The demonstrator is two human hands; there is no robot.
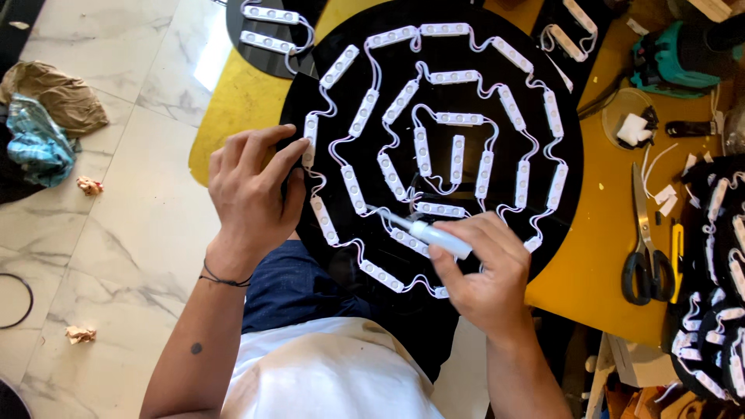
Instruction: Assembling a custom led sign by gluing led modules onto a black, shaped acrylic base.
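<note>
In the centre of the frame a round black disc panel (578, 186) lies across the edge of a yellow table (597, 256), covered by a spiral chain of small white rectangular light modules (454, 77) joined by thin pale wires. The left hand (252, 194), at centre left, rests on the disc's left rim with its fingers curled over the edge, the fingertips pressing beside one module; it steadies the disc rather than clamping anything. The right hand (485, 271), lower centre, is closed around a slim white plastic tube (434, 234), nozzle pointing up-left and touching the disc among the inner modules. Black-handled scissors (644, 248) lie at the right on the table. Crumpled cloth (43, 120) sits upper left on the marble floor (132, 248).
</note>
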